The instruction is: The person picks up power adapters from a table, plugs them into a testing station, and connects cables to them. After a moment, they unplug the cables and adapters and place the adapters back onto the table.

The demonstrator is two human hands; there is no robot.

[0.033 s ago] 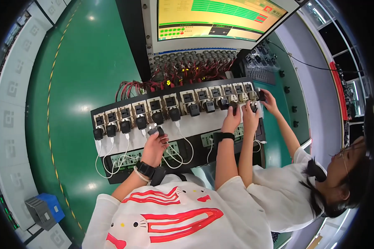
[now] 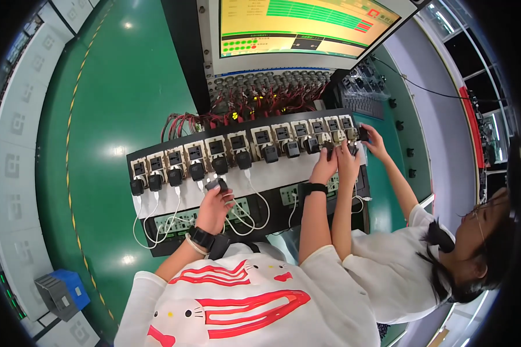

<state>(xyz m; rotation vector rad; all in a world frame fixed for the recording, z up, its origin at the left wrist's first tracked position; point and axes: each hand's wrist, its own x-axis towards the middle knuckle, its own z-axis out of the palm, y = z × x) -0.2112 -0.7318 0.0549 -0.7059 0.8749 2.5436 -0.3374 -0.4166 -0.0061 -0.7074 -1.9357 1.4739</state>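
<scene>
My left hand (image 2: 213, 213) grips a black plug-in charger (image 2: 217, 185) with its prongs pointing up, apart from the row of sockets and below one plugged-in charger. Farther right, my right hand (image 2: 324, 169) has its fingers closed around another black charger (image 2: 329, 148), close under the sockets near the right end. Whether that charger's prongs touch a socket is hidden. A long black rack (image 2: 134, 155) carries the sockets, and several black chargers (image 2: 220, 165) hang plugged into it. White cables (image 2: 267, 208) run down from some of them.
A co-worker stands at my right; one hand (image 2: 347, 163) is right against mine, the other (image 2: 377, 144) holds a black charger at the rack's end. A lit monitor (image 2: 307, 29) stands behind, above bundled red wires (image 2: 237, 104). Green circuit boards (image 2: 173, 222) sit below.
My right hand and its charger have shifted slightly to the right, closer to the co-worker's hand. My left hand stays nearly in place.
</scene>
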